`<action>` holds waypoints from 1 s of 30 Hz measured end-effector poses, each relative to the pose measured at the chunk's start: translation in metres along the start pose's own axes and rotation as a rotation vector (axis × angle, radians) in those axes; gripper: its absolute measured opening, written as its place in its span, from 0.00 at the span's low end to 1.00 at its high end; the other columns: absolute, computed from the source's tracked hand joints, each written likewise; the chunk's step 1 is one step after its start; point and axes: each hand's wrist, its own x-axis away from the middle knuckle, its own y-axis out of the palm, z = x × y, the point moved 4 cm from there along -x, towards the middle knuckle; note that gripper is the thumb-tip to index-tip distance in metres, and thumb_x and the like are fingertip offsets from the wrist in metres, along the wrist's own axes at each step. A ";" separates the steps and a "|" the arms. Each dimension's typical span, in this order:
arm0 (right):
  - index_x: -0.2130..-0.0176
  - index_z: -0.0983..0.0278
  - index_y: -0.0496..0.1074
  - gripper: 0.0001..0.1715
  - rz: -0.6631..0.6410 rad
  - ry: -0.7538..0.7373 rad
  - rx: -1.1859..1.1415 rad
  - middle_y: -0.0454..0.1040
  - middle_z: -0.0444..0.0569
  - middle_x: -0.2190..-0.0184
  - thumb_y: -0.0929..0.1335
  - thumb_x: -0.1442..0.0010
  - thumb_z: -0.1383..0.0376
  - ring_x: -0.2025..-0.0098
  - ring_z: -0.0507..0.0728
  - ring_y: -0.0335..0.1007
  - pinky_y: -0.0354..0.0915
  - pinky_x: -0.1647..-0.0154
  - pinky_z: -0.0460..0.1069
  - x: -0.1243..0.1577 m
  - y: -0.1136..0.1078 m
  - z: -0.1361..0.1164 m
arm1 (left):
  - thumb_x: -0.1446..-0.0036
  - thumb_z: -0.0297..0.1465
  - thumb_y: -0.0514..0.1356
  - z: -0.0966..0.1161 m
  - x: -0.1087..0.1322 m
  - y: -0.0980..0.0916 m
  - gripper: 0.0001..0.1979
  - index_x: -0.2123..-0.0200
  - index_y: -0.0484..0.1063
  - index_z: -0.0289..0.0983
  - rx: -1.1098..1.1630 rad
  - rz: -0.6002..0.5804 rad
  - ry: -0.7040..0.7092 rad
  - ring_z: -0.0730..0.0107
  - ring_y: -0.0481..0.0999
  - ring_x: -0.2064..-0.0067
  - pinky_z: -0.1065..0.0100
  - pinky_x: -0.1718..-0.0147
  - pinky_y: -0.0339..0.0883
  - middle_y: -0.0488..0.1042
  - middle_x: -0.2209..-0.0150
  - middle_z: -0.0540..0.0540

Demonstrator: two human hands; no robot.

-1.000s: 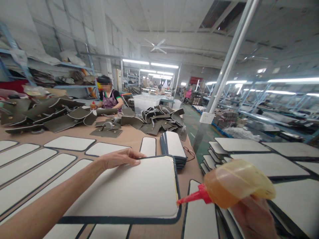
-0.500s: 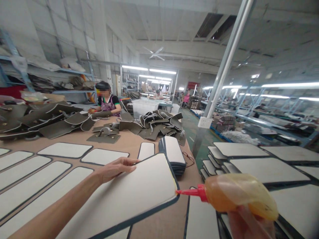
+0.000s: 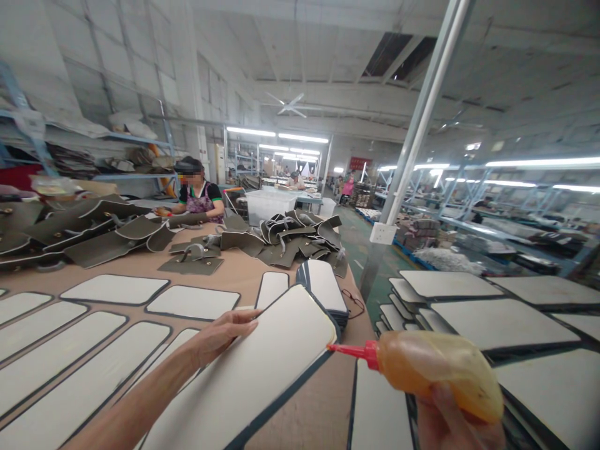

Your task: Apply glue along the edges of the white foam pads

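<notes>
Tilted in front of me is a large white panel (image 3: 267,362) with rounded corners and a dark blue edge. My left hand (image 3: 227,334) grips it by its far left edge, fingers closed, the thumb on the white face. From below, my right hand (image 3: 457,412) is wrapped round a squeeze bottle (image 3: 435,369) of amber liquid, probably glue. Its red nozzle tip touches the panel's right edge just below the rounded corner. A thin yellowish line runs along the panel's edge by that corner.
Several similar panels (image 3: 94,337) lie on the brown table at left. A stack of small panels (image 3: 323,287) stands ahead, beside eyeglasses (image 3: 354,303). Olive-grey pieces (image 3: 300,234) are heaped farther back, near a co-worker (image 3: 201,197). More panels (image 3: 506,322) are stacked at right, past a metal post (image 3: 407,156).
The panel has turned, its near end swinging to the right. The bottle has moved slightly left and up, its nozzle staying at the panel's edge by the corner.
</notes>
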 end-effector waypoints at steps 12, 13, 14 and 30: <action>0.54 0.60 0.70 0.29 0.023 -0.022 0.075 0.74 0.42 0.64 0.75 0.57 0.68 0.64 0.51 0.69 0.67 0.58 0.45 0.000 0.012 0.009 | 0.60 0.37 0.69 -0.006 -0.002 0.007 0.35 0.47 0.67 0.33 0.093 0.157 -0.018 0.68 0.76 0.68 0.73 0.72 0.67 0.79 0.64 0.42; 0.54 0.61 0.70 0.29 0.039 -0.029 0.085 0.73 0.42 0.66 0.75 0.58 0.67 0.65 0.51 0.68 0.67 0.58 0.46 0.000 0.013 0.010 | 0.59 0.36 0.69 -0.007 -0.003 0.007 0.35 0.46 0.66 0.33 0.095 0.175 -0.022 0.68 0.76 0.68 0.73 0.72 0.67 0.79 0.64 0.42; 0.55 0.62 0.70 0.29 0.051 -0.034 0.092 0.73 0.42 0.68 0.75 0.58 0.67 0.66 0.51 0.68 0.67 0.59 0.46 0.000 0.014 0.010 | 0.59 0.36 0.69 -0.008 -0.003 0.006 0.35 0.46 0.66 0.33 0.095 0.192 -0.026 0.68 0.76 0.68 0.73 0.72 0.67 0.79 0.64 0.42; 0.55 0.64 0.71 0.33 0.001 0.017 0.074 0.73 0.46 0.67 0.76 0.64 0.69 0.66 0.53 0.67 0.67 0.67 0.44 0.008 0.024 0.016 | 0.55 0.29 0.67 -0.013 -0.011 0.008 0.29 0.48 0.66 0.30 0.189 0.328 -0.032 0.70 0.76 0.72 0.73 0.74 0.69 0.79 0.69 0.43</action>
